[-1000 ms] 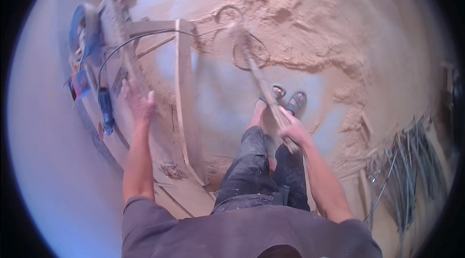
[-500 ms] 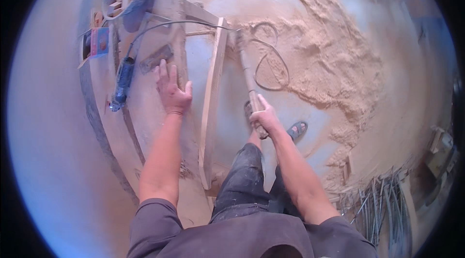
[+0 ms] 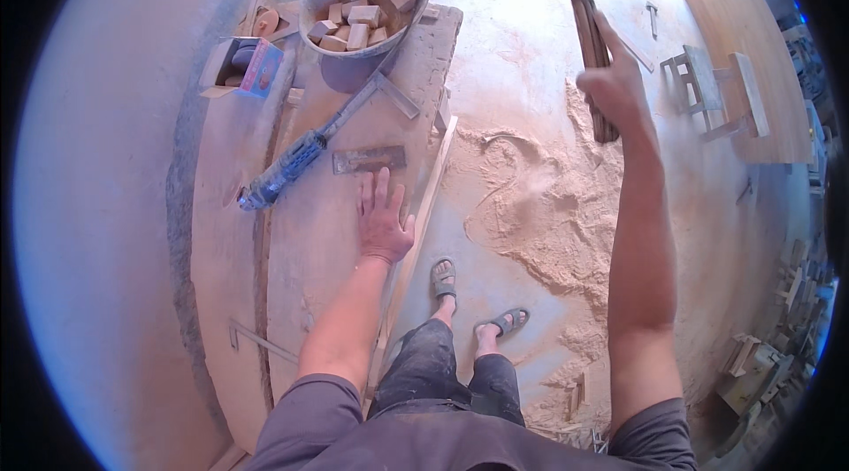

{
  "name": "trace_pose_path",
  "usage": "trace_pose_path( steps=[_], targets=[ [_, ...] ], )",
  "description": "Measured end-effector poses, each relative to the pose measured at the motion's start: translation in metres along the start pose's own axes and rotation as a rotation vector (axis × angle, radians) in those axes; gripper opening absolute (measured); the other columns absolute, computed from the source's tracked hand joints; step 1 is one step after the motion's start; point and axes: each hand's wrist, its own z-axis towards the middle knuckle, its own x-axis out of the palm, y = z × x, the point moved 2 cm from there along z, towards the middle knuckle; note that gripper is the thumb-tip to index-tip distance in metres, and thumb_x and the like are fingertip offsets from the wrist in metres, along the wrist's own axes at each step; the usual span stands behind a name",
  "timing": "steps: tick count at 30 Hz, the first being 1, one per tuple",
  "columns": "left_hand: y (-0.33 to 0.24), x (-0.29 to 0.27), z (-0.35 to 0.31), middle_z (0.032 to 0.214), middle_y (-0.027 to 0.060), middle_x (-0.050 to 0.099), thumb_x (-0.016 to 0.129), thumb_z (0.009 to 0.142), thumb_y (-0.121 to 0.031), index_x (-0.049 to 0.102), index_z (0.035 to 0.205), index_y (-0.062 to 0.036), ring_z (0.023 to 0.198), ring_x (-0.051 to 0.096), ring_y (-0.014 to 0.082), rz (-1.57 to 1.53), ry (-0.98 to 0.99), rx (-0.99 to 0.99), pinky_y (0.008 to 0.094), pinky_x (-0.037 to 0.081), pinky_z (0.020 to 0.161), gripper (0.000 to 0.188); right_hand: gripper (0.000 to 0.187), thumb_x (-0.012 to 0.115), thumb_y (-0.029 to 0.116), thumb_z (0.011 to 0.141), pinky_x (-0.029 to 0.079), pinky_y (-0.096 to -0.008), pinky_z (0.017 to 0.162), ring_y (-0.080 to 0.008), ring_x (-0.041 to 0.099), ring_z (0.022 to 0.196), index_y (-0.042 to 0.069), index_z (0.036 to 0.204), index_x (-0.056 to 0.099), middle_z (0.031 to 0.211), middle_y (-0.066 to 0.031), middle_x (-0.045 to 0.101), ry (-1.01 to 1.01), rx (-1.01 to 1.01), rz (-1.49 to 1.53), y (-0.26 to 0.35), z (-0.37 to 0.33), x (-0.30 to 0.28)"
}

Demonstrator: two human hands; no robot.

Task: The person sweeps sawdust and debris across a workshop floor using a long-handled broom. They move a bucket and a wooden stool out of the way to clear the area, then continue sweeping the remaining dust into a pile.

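Observation:
My right hand (image 3: 619,86) is wrapped round a long brown wooden handle (image 3: 585,29), raised at the upper right. The handle's far end runs past the picture's upper edge, so I cannot tell what it carries. My left hand (image 3: 386,222) lies flat on the wooden bench (image 3: 318,294), palm down and fingers spread. Just beyond its fingertips rests a flat dark rectangular piece (image 3: 369,160) with a worn surface. To the left of that piece, a blue corded power tool (image 3: 287,172) lies aslant on the bench.
A bucket (image 3: 314,2) of wood blocks stands at the far bench end, beside an open carton (image 3: 256,68). A metal square (image 3: 265,343) lies nearer. Sawdust (image 3: 548,214) covers floor to the right. Beyond are a small wooden stool (image 3: 694,82) and a large wooden panel (image 3: 752,46).
My right hand has swung the wooden handle up and away to the right. My left hand stays flat on the bench. The view has shifted, showing more of the bucket and far floor.

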Motion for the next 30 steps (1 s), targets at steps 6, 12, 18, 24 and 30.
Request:
trace_pose_path(
  steps=[6,12,18,24,30],
  targets=[
    [-0.002,-0.003,0.002,0.16,0.0146,0.028,0.073,0.074,-0.023,0.06,0.129,-0.008,0.149,0.018,0.0402,-0.044,-0.006,0.006,0.0515,0.018,0.122,0.059,0.086,0.059,-0.007,0.075,0.047,-0.0269,0.055,-0.0145,0.054,0.068,0.003,0.156,0.03,0.091,-0.0089,0.056,0.219,0.321,0.057,-0.014,0.005,0.044],
    [-0.003,0.0,0.002,0.159,0.016,0.029,0.078,0.07,-0.02,0.06,0.128,-0.0051,0.148,0.021,0.041,-0.017,-0.018,0.01,0.0497,0.021,0.122,0.062,0.101,0.061,-0.007,0.068,0.047,-0.0337,0.045,-0.019,0.057,0.051,0.01,0.159,0.024,0.075,-0.0088,0.057,0.173,0.749,0.452,-0.165,-0.152,0.136],
    [0.0,0.007,0.0,0.159,0.016,0.03,0.079,0.069,-0.019,0.058,0.129,-0.0055,0.148,0.023,0.0407,0.014,-0.039,0.027,0.0491,0.023,0.12,0.065,0.105,0.059,-0.005,0.07,0.049,-0.0355,0.044,-0.0221,0.06,0.051,0.009,0.161,0.008,0.07,-0.0109,0.058,0.236,0.975,0.977,-0.213,-0.282,0.219],
    [-0.013,0.019,0.004,0.159,0.0165,0.031,0.079,0.07,-0.017,0.057,0.13,-0.0052,0.148,0.024,0.0392,0.004,-0.046,0.052,0.0496,0.024,0.12,0.065,0.096,0.058,-0.004,0.08,0.049,-0.0352,0.044,-0.0201,0.058,0.054,0.012,0.159,0.005,0.073,-0.0116,0.058,0.279,0.964,1.308,-0.283,-0.169,0.267],
    [-0.007,0.014,0.003,0.159,0.0165,0.032,0.08,0.07,-0.016,0.057,0.131,-0.0039,0.148,0.024,0.0392,0.024,-0.066,0.075,0.0495,0.024,0.12,0.066,0.079,0.056,-0.005,0.079,0.048,-0.0347,0.043,-0.0203,0.058,0.055,0.015,0.147,0.023,0.078,-0.0123,0.059,0.134,1.088,1.346,-0.337,-0.262,0.217]
  ],
)
